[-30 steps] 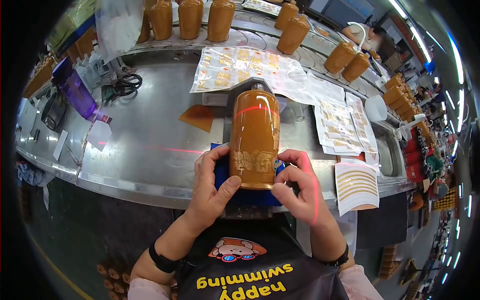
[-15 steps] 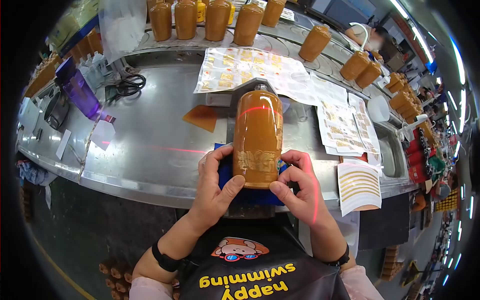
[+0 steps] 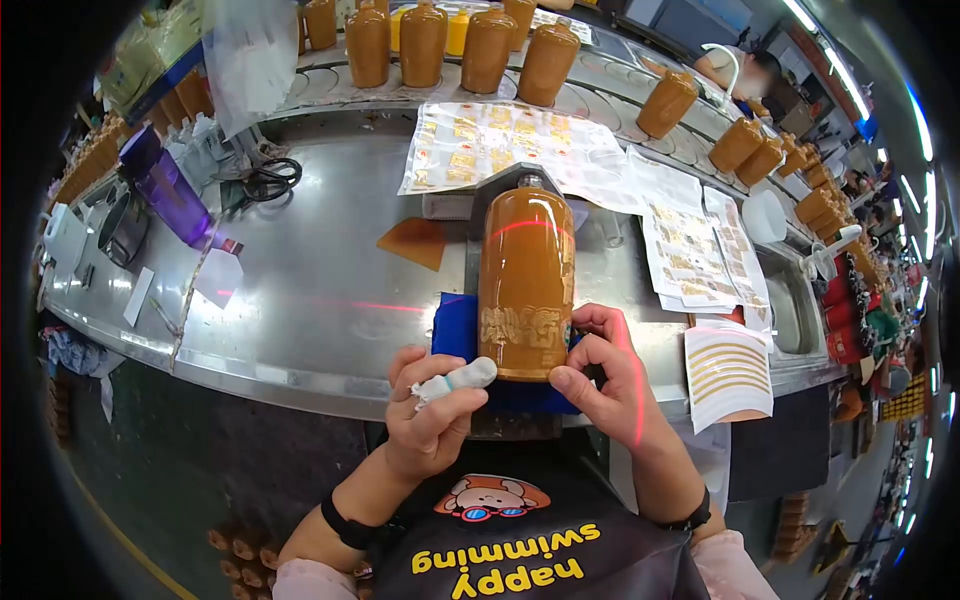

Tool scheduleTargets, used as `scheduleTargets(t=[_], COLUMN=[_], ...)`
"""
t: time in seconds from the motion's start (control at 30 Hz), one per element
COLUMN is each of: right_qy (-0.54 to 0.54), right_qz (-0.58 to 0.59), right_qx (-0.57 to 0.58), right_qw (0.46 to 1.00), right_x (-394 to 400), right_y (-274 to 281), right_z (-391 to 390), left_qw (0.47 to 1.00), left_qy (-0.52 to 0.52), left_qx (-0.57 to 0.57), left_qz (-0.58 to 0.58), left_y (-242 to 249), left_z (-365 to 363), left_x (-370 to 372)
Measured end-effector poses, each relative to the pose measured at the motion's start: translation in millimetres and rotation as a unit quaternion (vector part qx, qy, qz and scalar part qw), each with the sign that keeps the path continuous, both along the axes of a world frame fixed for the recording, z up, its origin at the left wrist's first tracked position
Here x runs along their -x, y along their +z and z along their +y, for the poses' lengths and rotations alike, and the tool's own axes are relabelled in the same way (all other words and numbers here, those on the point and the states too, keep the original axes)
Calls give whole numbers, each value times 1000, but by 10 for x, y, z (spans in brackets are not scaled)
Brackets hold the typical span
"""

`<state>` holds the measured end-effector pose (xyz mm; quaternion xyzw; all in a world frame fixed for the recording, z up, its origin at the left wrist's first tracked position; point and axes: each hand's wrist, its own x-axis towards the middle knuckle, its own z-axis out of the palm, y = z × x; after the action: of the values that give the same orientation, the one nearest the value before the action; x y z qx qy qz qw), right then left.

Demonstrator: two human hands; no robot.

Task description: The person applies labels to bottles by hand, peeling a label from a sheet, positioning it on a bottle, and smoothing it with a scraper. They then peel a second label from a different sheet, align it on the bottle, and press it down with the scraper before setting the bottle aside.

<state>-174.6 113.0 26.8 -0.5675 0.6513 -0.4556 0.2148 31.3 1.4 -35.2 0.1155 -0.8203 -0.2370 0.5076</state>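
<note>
A glossy brown bottle [image 3: 527,270] lies with its neck pointing away from me, on a dark angled stand [image 3: 487,192]. Raised decoration shows near its base, and a red laser line crosses its upper body. My left hand [image 3: 432,420] pinches a rolled white cloth [image 3: 455,381] with a blue stripe, its tip close to the base's left corner. At the right side of the base, my right hand [image 3: 612,375] grips the bottle between thumb and curled fingers. Blue cloth [image 3: 455,325] shows beneath the bottle.
Decal sheets [image 3: 520,140] lie beyond the stand, with more sheets [image 3: 685,245] to the right. A curved gold-striped sheet [image 3: 728,372] rests at the front edge. Several brown bottles [image 3: 424,45] stand on the conveyor. A purple bottle [image 3: 172,195] is at left; a sink [image 3: 795,310] at right.
My left hand has left the bottle's base and now holds the rolled white cloth. My right hand stays at the base. Bottles on the conveyor have shifted to the right.
</note>
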Motion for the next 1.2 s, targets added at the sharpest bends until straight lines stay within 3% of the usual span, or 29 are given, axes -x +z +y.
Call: scheduleTargets(t=[0.13, 0.3, 0.73, 0.83, 1.03, 1.2], right_qy=[41, 93, 122, 128, 121, 115], right_qz=[-36, -99, -88, -107, -131, -108], right_qx=[-15, -46, -66, -65, -72, -52], right_qw=[998, 990, 986, 984, 981, 986], right_x=[81, 252, 430, 463, 544, 591], right_y=[-2, 9, -31, 19, -27, -113], right_z=[6, 49, 121, 159, 236, 245], left_qw=[999, 980, 909, 906, 961, 932], left_qy=[15, -33, -104, -115, -115, -128], left_qx=[34, 192, 376, 377, 221, 309], left_qz=[-23, -48, -148, -154, -121, -138], left_y=[78, 233, 556, 507, 273, 420], left_z=[-8, -135, -238, -245, -224, -206], left_x=[-38, 111, 403, 427, 302, 412])
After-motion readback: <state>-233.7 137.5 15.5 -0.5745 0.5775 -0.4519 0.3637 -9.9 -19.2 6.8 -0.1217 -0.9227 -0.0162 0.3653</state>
